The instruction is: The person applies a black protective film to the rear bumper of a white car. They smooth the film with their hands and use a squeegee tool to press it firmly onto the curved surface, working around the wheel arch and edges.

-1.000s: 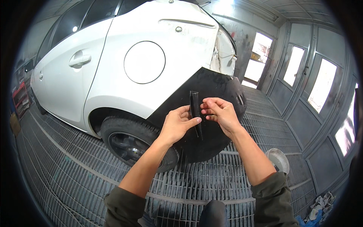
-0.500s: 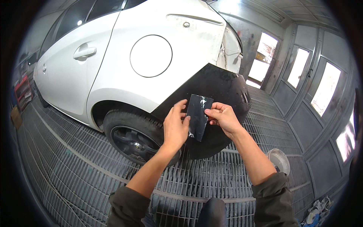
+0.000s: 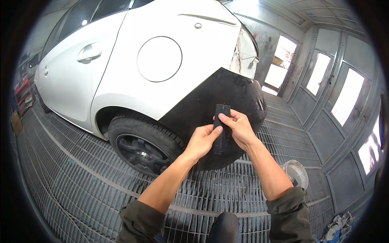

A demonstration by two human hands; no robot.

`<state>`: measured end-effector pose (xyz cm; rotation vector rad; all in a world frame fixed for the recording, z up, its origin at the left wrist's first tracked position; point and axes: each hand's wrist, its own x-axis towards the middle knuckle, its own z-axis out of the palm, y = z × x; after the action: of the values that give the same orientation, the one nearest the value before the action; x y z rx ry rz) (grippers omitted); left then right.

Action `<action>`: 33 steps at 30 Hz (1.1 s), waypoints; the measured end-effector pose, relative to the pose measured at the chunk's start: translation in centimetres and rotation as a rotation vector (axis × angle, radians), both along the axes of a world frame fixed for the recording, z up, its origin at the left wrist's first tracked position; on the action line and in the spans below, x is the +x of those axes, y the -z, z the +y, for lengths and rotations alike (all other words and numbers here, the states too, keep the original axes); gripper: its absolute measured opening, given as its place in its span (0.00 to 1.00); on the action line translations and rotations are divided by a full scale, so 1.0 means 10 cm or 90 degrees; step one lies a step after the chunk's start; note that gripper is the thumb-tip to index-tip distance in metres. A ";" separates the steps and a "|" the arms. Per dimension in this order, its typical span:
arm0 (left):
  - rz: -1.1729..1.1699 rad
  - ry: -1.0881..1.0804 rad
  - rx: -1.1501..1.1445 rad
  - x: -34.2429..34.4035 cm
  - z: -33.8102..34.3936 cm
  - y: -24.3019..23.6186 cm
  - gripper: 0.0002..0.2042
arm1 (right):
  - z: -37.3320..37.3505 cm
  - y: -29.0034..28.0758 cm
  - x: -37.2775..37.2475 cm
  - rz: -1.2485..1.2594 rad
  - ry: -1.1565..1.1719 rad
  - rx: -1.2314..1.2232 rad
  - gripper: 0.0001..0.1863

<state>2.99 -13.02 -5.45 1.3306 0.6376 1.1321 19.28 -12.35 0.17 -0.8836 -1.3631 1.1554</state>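
Note:
A narrow, folded piece of black sandpaper (image 3: 222,139) is held upright in front of the car's black rear bumper (image 3: 198,105). My left hand (image 3: 200,141) pinches its left edge, thumb laid across the front. Higher up, my right hand (image 3: 240,128) grips the right edge with thumb and fingers. Both hands are closed on it, and most of the left fingers are hidden behind the piece. The white car body (image 3: 121,77) adjoins the bumper along a slanting edge. Below and left of my hands is the rear wheel (image 3: 142,152).
A round metal bowl (image 3: 300,165) stands on the floor grating (image 3: 235,194) beyond my right forearm. Crumpled rags (image 3: 339,227) lie at the lower right. Panelled booth walls with windows (image 3: 342,97) run along the right. A red rack (image 3: 24,95) stands far left.
The sandpaper has gone from a wider sheet with whitish marks to a narrow folded strip. My left hand has moved right and closed on it; my right hand still holds it.

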 end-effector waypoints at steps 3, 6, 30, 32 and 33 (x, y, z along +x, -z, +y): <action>0.369 -0.106 0.154 -0.11 0.09 -0.12 0.21 | -0.01 -0.02 0.05 -0.085 0.049 0.078 0.08; 0.122 -0.194 0.152 -0.18 0.22 -0.15 0.17 | 0.01 -0.06 0.07 -0.172 0.009 0.100 0.07; 0.489 -0.717 0.930 -0.74 1.28 -0.29 0.18 | 1.08 -0.96 -0.13 -0.093 0.468 0.143 0.13; 0.473 -0.714 0.931 -0.72 1.29 -0.29 0.18 | 1.17 -0.91 -0.07 -0.129 0.523 0.163 0.12; 0.473 -0.714 0.930 -0.74 1.30 -0.28 0.19 | 1.16 -0.91 -0.14 -0.130 0.523 0.171 0.13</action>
<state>-4.43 -0.01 -2.68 2.8842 1.2611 2.2062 17.87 -0.76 9.23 -1.2194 -1.0963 0.2523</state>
